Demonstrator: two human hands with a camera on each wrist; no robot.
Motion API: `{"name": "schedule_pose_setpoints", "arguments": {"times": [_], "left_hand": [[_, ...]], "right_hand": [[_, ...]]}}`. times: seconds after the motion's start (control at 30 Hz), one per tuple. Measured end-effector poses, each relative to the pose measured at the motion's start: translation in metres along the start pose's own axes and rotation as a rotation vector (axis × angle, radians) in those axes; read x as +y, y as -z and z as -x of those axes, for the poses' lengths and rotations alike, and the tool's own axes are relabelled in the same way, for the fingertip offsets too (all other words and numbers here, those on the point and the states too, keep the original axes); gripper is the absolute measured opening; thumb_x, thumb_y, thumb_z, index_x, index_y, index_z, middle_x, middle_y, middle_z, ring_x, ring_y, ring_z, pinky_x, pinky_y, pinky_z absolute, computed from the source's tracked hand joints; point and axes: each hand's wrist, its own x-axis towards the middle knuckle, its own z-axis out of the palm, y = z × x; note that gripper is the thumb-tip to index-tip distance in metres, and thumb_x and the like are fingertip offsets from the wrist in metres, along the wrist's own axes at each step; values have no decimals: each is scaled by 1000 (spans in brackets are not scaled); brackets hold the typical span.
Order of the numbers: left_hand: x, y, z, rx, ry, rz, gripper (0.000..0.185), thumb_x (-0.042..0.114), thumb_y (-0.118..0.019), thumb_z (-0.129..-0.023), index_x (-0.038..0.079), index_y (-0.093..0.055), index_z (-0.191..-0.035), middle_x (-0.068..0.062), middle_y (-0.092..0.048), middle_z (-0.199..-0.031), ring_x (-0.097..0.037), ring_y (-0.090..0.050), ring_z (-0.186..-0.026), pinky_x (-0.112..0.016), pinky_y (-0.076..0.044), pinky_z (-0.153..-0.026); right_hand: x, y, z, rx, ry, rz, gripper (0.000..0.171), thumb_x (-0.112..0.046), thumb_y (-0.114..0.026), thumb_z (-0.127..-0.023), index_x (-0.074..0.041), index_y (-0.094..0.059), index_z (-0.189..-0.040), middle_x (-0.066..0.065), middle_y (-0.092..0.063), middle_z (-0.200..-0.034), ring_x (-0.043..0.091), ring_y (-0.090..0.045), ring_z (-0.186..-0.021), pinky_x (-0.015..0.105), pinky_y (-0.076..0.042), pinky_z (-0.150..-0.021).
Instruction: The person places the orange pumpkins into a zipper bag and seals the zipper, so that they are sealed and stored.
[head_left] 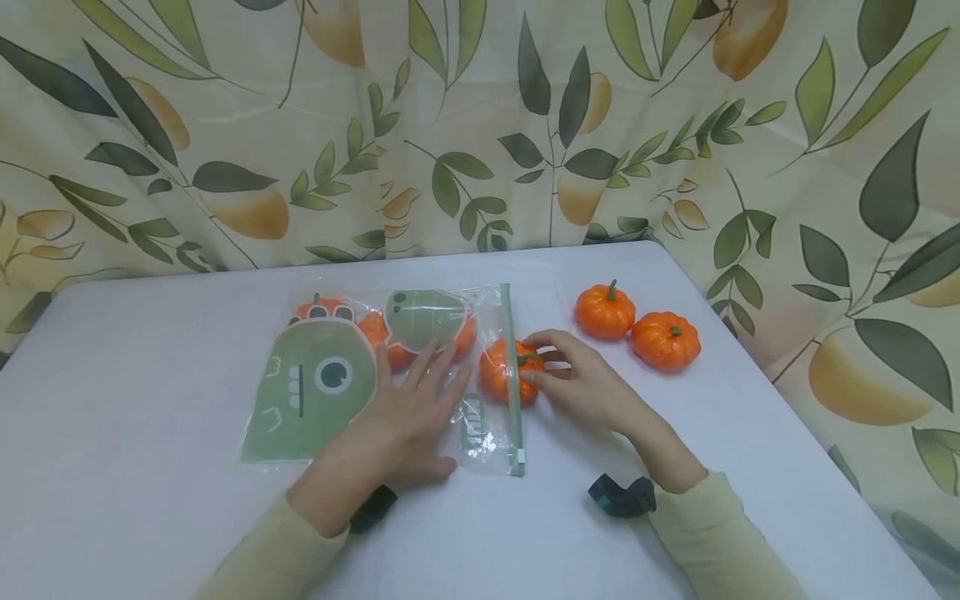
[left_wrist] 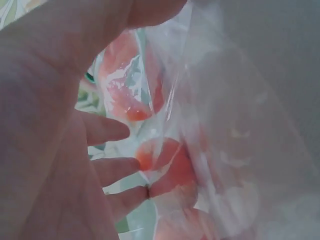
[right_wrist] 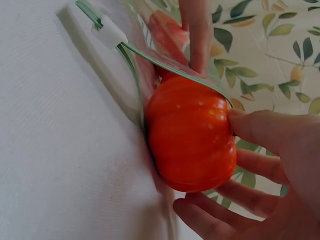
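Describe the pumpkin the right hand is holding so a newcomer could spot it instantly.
On the white table lies a clear zip bag printed with green dinosaurs. At its green zipper edge, the right hand grips one small orange pumpkin. Unlike the two loose pumpkins farther right, it sits halfway into the bag's mouth.

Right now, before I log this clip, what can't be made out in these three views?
- How many pumpkins lie in the zip bag: head view, its dinosaur print and the left hand cover them.
- Left wrist view: blurred; the palm fills the frame, with only orange patches through plastic.
- How far the pumpkin held by the right hand is inside the bag: its far side is hidden in both views.
- Right wrist view: the two loose pumpkins are out of frame.
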Motion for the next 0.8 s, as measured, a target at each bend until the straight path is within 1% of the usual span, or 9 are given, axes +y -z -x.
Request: {"name": "schedule_pose_setpoints", "arguments": {"times": [0.17,0.27,0.43,0.53,0.63,0.8], "left_hand": [[0,-4,-2,27,-5,-21,122,65,-77,-73,23,-4,-161,-6,0,-169,-32,2,-156,-75,8,-112],[1,-7,-4,57,-3,-39,126,70,-75,-70,22,-3,-161,-6,-1,-169,-33,1,-156,-76,6,-112],[3,-11,-8,154,-12,-56,126,75,-72,-69,19,-7,-161,-5,-3,-169,-33,-4,-156,-77,3,-112],[4,-14,-10,205,-33,-52,124,74,-72,-70,16,-10,-161,-4,-5,-169,-33,-7,-155,-77,1,-112],[6,-15,-12,225,-46,-50,122,73,-71,-72,14,-11,-160,-5,-6,-169,-33,-9,-155,-78,-1,-112],[8,-17,-12,234,-52,-44,119,71,-72,-73,15,-13,-160,-4,-9,-169,-33,-10,-155,-76,-5,-113]], "right_hand": [[-3,2,3,-43,11,4,40,-26,-69,-94,-21,-57,-131,0,-58,-135,26,-56,-126,48,-50,-104],[-4,4,5,-77,29,-8,40,-23,-69,-93,-20,-57,-131,1,-57,-136,26,-57,-124,46,-51,-103],[-6,4,8,-146,59,-56,44,-12,-67,-91,-19,-56,-133,2,-56,-138,26,-57,-124,43,-53,-101],[-7,3,8,-177,63,-92,47,-11,-68,-91,-18,-54,-135,4,-55,-139,28,-57,-127,43,-52,-102],[-7,2,7,-202,69,-127,50,-12,-69,-91,-17,-51,-138,8,-53,-142,32,-55,-130,45,-50,-104],[-3,-1,4,-248,67,-155,53,-10,-67,-92,-20,-49,-141,5,-52,-146,33,-51,-135,46,-49,-105]]}}
